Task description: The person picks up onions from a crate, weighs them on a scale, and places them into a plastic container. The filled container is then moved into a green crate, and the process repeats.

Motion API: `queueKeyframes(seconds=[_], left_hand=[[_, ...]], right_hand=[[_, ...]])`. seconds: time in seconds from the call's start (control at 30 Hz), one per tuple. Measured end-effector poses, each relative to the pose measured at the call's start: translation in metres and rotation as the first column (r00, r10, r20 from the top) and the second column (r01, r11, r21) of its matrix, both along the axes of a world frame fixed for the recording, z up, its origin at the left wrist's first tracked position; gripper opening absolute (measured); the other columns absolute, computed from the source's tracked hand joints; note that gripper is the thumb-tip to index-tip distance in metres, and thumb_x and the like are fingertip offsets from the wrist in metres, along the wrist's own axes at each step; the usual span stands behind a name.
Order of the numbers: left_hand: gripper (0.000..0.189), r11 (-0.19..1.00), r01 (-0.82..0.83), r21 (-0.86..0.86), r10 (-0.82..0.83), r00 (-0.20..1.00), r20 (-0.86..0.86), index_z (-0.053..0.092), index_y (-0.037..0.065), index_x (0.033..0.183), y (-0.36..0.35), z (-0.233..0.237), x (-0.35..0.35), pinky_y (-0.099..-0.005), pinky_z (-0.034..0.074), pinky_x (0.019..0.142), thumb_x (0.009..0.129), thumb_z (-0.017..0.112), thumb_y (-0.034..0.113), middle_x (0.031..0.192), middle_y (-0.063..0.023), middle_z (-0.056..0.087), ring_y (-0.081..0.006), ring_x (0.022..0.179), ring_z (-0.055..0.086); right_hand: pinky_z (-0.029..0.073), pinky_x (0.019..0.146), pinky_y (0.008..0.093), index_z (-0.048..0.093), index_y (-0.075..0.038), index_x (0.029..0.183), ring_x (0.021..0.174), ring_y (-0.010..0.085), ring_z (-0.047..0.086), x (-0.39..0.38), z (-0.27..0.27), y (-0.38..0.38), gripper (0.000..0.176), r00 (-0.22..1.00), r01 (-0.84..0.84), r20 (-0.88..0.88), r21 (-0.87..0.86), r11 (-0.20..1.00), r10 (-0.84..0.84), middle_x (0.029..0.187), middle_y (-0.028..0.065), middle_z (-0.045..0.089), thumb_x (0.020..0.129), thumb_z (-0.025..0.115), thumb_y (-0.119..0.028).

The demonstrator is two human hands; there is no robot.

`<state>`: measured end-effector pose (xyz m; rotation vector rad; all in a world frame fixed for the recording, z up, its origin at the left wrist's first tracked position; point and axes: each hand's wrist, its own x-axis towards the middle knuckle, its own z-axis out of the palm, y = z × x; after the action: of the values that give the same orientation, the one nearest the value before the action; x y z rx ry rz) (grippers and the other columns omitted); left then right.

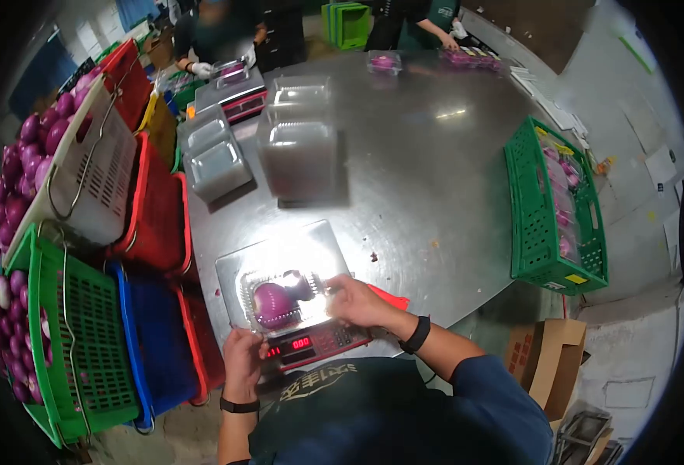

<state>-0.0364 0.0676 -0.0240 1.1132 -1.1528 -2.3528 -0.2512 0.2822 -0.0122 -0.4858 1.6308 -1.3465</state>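
Over the steel pan [333, 242] of a digital scale is a clear plastic container [320, 288] with purple onions [272, 301] in it. My left hand [243, 355] has its fingers closed at the container's near left corner. On the opposite side, my right hand [355, 301] pinches the right edge between thumb and fingers. Below the container, the scale's red control panel [326, 341] shows lit red digits. Glare washes out the far part of the pan.
Stacked clear containers [299, 151] stand beyond the scale. Crates of onions [86, 333] line the left side. A green crate [528, 209] holding packed onions sits at the table's right edge. Across the steel table [419, 178], two people handle packs, one by another scale [241, 101].
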Motion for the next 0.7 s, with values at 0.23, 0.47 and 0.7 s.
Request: queueKeyframes(seconds=[0.23, 0.47, 0.7], left_hand=[[0.012, 0.947, 0.322, -0.016, -0.32, 0.946, 0.057, 0.054, 0.002, 0.087, 0.021, 0.0, -0.073, -0.0318, 0.049, 0.05, 0.084, 0.064, -0.005, 0.073, -0.0132, 0.063, -0.0215, 0.058, 0.061], [0.03, 0.858, 0.452, -0.243, -0.456, 0.889, 0.044, 0.06, -0.003, 0.113, 0.059, 0.01, -0.141, -0.0275, 0.055, 0.067, 0.09, 0.076, 0.007, 0.093, -0.009, 0.071, -0.0151, 0.082, 0.068], [0.026, 0.916, 0.32, -0.241, -0.291, 0.945, 0.149, 0.067, -0.002, 0.108, 0.031, 0.061, -0.101, -0.0253, 0.052, 0.076, 0.089, 0.078, 0.011, 0.092, -0.0053, 0.07, -0.0124, 0.084, 0.065]], right_hand=[[0.056, 0.082, 0.0342, 0.031, 0.0, 0.152, 0.12, 0.0267, 0.061, -0.044, -0.003, 0.054, 0.088, 0.984, 0.169, 0.045, 0.111, 0.979, -0.174, 0.132, 0.0202, 0.057, 0.086, 0.08, -0.03], [0.061, 0.056, 0.0374, 0.045, -0.011, 0.139, 0.072, 0.024, 0.069, -0.12, -0.07, 0.102, 0.063, 0.732, 0.52, 0.563, -0.098, 0.848, -0.384, 0.12, 0.0146, 0.06, 0.089, 0.069, -0.042], [0.055, 0.065, 0.0336, 0.054, -0.012, 0.138, 0.083, 0.0212, 0.065, -0.319, -0.05, 0.112, 0.062, 0.421, 0.907, 0.082, -0.046, 0.419, -0.903, 0.122, 0.011, 0.062, 0.089, 0.07, -0.047]])
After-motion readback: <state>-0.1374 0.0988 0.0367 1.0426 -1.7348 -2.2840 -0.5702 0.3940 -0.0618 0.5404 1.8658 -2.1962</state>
